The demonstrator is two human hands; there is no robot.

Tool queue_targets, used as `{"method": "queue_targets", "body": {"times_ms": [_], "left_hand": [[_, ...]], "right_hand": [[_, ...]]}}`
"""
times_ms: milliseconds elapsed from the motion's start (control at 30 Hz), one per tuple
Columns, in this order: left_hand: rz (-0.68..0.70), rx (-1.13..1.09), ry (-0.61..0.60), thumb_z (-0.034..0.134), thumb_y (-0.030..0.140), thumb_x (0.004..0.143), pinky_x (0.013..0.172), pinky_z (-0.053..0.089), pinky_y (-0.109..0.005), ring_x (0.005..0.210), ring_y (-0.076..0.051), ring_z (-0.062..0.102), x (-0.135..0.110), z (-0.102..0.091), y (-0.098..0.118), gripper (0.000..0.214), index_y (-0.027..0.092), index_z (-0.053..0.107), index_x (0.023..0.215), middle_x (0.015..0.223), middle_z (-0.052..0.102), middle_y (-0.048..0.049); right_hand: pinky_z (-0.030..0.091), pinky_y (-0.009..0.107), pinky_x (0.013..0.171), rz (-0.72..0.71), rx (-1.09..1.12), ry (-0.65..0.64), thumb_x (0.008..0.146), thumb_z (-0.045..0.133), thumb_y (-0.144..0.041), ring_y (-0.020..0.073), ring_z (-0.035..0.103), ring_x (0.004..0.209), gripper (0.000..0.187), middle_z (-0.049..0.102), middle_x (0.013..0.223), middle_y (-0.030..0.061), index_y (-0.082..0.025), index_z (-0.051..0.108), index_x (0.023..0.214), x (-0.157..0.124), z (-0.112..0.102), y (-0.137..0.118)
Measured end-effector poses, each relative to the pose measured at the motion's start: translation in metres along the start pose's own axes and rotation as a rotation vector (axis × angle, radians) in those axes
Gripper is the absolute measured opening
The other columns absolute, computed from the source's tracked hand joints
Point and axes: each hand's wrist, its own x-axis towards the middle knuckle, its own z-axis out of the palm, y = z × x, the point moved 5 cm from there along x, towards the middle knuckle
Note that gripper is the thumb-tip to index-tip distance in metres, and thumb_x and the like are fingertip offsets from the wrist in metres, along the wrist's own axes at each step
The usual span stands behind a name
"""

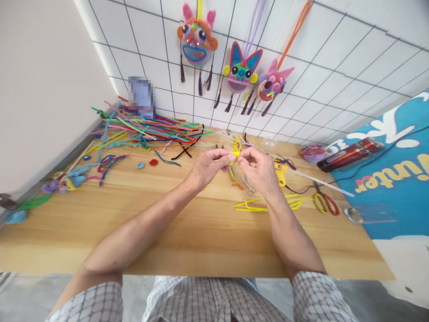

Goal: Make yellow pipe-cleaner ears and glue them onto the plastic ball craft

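Observation:
Both hands meet above the middle of the wooden table (187, 228). My left hand (209, 166) pinches one end of a short yellow pipe cleaner (235, 153), fingers closed. My right hand (259, 167) pinches the other end, its fingers curled around it. The yellow piece is bent between the two sets of fingertips. Small scissors (248, 188) lie on the table just below the hands. Loose yellow pipe cleaner pieces (251, 205) lie beside my right forearm.
A heap of coloured pipe cleaners (147, 132) covers the back left. Three pipe-cleaner masks (197, 38) hang on the tiled wall. Red-and-yellow scissors (325, 202), a red glue gun (350, 154) and its cable lie at the right. A blue sheet (398, 197) borders the table.

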Motion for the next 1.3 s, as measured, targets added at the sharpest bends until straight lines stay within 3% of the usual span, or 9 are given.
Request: {"method": "queue_targets", "body": {"times_ms": [433,1000,1300], "left_hand": [[0.063,0.093,-0.028,0.085,0.050,0.082,0.064,0.048,-0.026,0.064,-0.012,0.056,0.002,-0.001,0.003,0.034,0.016,0.079,0.082,0.068,0.067,-0.0010],[0.009,0.061,-0.037,0.087,0.050,0.079,0.067,0.050,-0.027,0.066,-0.013,0.059,0.001,-0.002,0.000,0.034,0.017,0.082,0.084,0.071,0.071,-0.0018],[0.017,0.051,-0.018,0.083,0.045,0.080,0.062,0.045,-0.028,0.060,-0.012,0.052,0.002,-0.001,0.003,0.028,0.018,0.075,0.074,0.064,0.063,0.0003]], "right_hand": [[0.048,0.031,0.068,-0.011,-0.027,-0.023,0.090,0.067,-0.030,0.0158,0.060,0.067,0.012,0.069,0.073,-0.0009,-0.023,0.068,0.080,0.001,-0.007,0.000],[0.047,0.032,0.069,-0.036,-0.078,0.005,0.082,0.065,-0.023,0.0156,0.059,0.065,0.009,0.065,0.069,-0.0021,-0.024,0.059,0.074,-0.001,0.003,0.001],[0.044,0.029,0.062,0.053,-0.016,-0.089,0.091,0.070,-0.036,0.0158,0.058,0.066,0.017,0.068,0.071,-0.0010,-0.023,0.067,0.081,0.000,-0.001,0.006]]}}
